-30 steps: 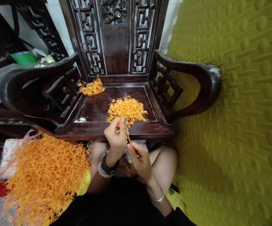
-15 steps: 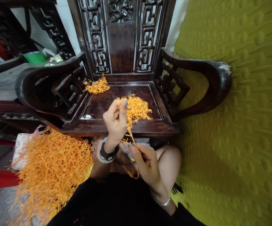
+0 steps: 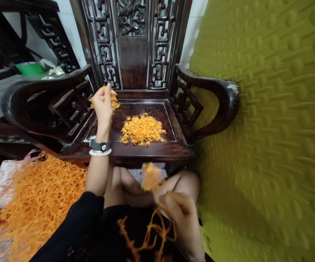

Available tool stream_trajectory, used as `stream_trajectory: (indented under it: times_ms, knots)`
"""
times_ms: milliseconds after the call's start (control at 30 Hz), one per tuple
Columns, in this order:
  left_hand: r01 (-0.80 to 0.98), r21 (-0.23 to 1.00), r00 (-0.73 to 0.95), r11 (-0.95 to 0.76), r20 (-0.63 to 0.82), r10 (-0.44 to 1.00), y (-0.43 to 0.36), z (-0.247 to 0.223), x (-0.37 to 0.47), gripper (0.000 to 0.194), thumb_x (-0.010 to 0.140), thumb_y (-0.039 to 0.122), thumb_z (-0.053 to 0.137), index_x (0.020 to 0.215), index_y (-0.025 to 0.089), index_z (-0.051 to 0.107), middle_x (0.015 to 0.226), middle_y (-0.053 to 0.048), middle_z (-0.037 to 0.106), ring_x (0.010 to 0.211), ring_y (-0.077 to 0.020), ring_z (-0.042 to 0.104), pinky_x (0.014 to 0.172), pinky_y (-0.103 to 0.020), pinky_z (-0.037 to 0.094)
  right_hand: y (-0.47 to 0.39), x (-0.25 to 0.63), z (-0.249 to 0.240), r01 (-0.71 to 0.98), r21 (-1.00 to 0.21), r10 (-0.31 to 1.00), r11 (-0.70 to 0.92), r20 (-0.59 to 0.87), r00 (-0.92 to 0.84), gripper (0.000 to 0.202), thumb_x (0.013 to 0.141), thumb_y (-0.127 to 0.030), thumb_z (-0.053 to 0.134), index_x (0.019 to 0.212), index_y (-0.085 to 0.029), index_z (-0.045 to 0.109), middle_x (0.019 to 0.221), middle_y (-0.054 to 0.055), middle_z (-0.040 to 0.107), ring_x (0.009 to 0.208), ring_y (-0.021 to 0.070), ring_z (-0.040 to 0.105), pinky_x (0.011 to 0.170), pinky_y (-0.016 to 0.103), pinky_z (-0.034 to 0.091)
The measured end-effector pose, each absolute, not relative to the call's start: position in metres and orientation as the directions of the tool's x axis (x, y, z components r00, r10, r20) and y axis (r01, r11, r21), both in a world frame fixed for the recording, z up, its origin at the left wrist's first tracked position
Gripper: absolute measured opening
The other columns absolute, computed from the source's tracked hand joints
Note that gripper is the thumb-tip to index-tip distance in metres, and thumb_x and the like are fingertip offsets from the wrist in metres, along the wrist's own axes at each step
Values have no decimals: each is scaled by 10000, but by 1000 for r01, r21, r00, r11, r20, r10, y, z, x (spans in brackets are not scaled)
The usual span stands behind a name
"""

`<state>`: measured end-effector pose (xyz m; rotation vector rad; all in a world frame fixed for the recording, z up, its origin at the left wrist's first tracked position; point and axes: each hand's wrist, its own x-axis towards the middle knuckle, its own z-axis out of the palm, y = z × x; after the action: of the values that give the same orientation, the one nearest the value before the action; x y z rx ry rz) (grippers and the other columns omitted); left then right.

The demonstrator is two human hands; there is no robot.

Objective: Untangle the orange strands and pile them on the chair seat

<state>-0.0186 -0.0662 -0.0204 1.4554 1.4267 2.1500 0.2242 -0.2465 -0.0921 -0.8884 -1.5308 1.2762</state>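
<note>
Orange strands [image 3: 113, 101] now under raised left hand [image 3: 103, 103].

- Soft, even daylight; no hard shadows, no glare.
- Right hand [image 3: 183, 214] and the strands [image 3: 149, 229] it holds are smeared by motion blur.
- Left hand [image 3: 103, 103] and chair [image 3: 135, 65] are sharp.
- Wide-lens bending curves the edges; the green mat [image 3: 269, 127] softens toward the right.

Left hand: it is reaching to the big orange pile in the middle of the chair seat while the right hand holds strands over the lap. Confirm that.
Not quite. In the head view the left hand is at the small orange pile in the seat's back left corner, not the big pile in the middle. The right hand does hold orange strands over the lap.
</note>
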Motion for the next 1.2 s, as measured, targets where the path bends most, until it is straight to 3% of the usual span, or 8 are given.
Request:
stream_trajectory:
  times_ms: [100,200,300,467,733,900,1000,1200]
  knots:
    - [537,713,-290,-451,658,695,-47,-30,-26,371,932,408,501,665,169,597,460,62,398,403,-65,373,440,-214,255,-234,227,-102,-76,-989,953,128,144,-268,430,939,-460,454,600,-202,391,553,-36,292,498,105,267,469,259,241]
    - [813,492,-32,-311,572,820,-33,-52,-5,374,978,384,364,843,183,649,638,-15,568,607,-157,539,610,-270,396,-220,222,-102,-65,-986,950,153,165,-263,430,933,-479,455,612,-199,395,584,-29,311,524,105,277,486,254,247]
    - [865,401,79,-302,486,871,-18,-78,12,278,942,283,408,988,197,668,925,-81,650,880,-237,584,811,-359,440,-217,220,-98,-29,-987,968,157,159,-192,430,931,-480,452,611,-199,388,583,-32,319,517,99,270,473,247,230]
    - [846,402,157,-350,441,884,-3,-109,15,279,803,116,555,1032,218,678,1265,-72,590,1182,-260,480,1024,-407,376,-214,226,-103,0,-989,980,151,150,-129,413,916,-442,478,599,-193,389,574,-40,299,526,91,274,488,244,233]
    - [811,479,30,-335,538,842,-1,-95,22,211,922,302,496,946,150,641,779,-62,653,839,-219,580,1037,-433,335,-206,225,-106,46,-987,983,153,148,-108,391,896,-424,481,597,-201,363,575,-46,271,526,92,262,486,244,214]
    - [671,591,75,-448,546,834,-48,-74,39,513,984,495,240,916,166,627,868,-77,670,879,-196,608,858,-332,459,-205,222,-115,100,-964,962,245,229,-147,366,939,-369,438,622,-196,380,585,-49,282,526,88,278,501,246,235]
    - [309,790,239,-529,474,848,-115,-70,53,629,923,659,214,1150,179,552,976,-86,664,814,-182,619,735,-304,486,-201,218,-118,207,-906,926,370,342,-156,342,958,-304,434,638,-187,402,572,-57,314,504,74,302,513,240,249]
    - [353,832,-79,-429,483,872,-188,-77,68,498,923,614,351,1084,223,613,866,-34,676,700,-147,592,652,-278,431,-202,198,-114,238,-842,872,484,441,-210,315,947,-226,463,640,-183,411,548,-68,345,481,59,331,497,220,258]
